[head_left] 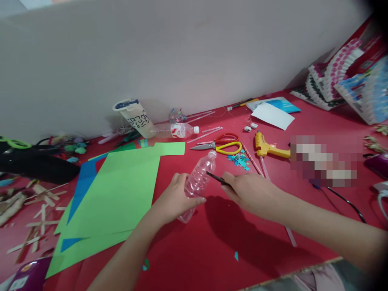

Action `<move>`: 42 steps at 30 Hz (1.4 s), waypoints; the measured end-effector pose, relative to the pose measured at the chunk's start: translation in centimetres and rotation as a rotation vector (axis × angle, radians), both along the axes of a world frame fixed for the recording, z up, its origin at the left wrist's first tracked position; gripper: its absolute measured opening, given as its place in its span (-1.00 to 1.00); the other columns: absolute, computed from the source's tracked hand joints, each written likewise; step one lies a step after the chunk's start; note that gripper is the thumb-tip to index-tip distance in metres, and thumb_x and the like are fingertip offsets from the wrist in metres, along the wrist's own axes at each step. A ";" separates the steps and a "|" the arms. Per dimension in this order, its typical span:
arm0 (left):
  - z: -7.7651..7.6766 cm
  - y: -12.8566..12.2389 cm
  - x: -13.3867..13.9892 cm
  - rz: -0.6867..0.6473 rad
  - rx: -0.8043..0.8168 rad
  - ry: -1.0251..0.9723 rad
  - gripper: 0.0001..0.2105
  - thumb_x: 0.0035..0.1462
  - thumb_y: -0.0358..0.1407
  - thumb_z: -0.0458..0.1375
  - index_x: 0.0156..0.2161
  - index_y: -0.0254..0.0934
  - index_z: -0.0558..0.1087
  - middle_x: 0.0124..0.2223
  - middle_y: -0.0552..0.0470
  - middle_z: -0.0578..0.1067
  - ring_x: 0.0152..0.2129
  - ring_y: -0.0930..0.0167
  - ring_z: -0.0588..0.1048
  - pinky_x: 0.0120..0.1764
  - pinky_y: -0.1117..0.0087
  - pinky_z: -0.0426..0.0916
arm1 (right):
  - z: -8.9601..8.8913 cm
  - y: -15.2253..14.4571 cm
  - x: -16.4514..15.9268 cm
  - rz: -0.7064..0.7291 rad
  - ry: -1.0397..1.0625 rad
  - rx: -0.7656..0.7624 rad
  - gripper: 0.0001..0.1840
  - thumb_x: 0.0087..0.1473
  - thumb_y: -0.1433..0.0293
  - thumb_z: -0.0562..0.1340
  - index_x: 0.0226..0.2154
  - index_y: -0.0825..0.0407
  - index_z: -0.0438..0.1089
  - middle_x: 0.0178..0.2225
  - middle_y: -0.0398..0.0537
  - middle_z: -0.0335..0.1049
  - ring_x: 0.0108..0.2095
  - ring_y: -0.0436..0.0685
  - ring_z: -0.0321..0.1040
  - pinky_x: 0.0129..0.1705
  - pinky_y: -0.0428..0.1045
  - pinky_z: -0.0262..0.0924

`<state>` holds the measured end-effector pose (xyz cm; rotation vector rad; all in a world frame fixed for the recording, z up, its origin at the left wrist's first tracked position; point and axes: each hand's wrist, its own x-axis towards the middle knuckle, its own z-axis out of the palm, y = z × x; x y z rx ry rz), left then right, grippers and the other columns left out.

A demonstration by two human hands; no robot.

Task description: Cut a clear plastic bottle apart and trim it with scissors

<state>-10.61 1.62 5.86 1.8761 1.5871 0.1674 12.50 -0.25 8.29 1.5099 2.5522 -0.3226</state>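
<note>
My left hand point(176, 198) is wrapped round the lower part of a clear plastic bottle point(200, 173). The bottle is tilted, its neck pointing away and slightly right. In my right hand point(250, 192) is a slim dark knife point(216, 178), its tip at the right side of the bottle; whether it has pierced the plastic I cannot tell. Just beyond the bottle's neck lie scissors point(232, 148) with yellow and red handles. Blue star sequins point(240, 160) are piled to the right of the neck.
Green card sheets point(121, 190) cover the left of the red table point(230, 250). A second plastic bottle point(163, 130) and a printed cup point(135, 117) stand near the wall. A yellow glue gun point(269, 148) lies to the right. Wooden sticks point(44, 218) are scattered far left.
</note>
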 end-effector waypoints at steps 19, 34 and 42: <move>-0.1 -0.9 1.8 0.029 0.164 0.174 -0.60 -0.04 -0.15 0.18 -0.10 -0.26 0.29 -0.08 -0.09 0.33 -0.15 0.21 0.41 -0.12 0.26 0.27 | -1.3 -1.4 -0.9 -0.047 0.065 -0.057 -0.77 0.30 0.29 0.15 -0.12 0.10 0.39 -0.42 -0.18 0.44 -0.51 0.02 0.41 -0.45 -0.03 0.35; -0.4 -0.6 1.7 0.010 0.178 0.205 -0.45 -0.12 0.00 0.25 -0.08 -0.24 0.24 -0.09 -0.13 0.37 -0.16 0.15 0.43 -0.19 0.25 0.27 | -1.2 -0.7 -1.6 -0.013 0.011 -0.100 -0.76 0.28 0.33 0.19 -0.05 0.09 0.36 -0.27 -0.09 0.47 -0.40 0.06 0.47 -0.37 0.02 0.41; -0.6 0.1 1.4 0.029 0.170 0.090 -0.68 -0.04 -0.13 0.19 -0.18 -0.19 0.32 -0.21 -0.05 0.46 -0.32 0.24 0.47 -0.31 0.31 0.25 | -2.1 0.8 -2.9 0.016 -0.050 -0.157 -0.70 0.24 0.34 0.23 0.01 0.07 0.34 -0.07 0.00 0.42 -0.23 0.14 0.46 -0.25 0.10 0.42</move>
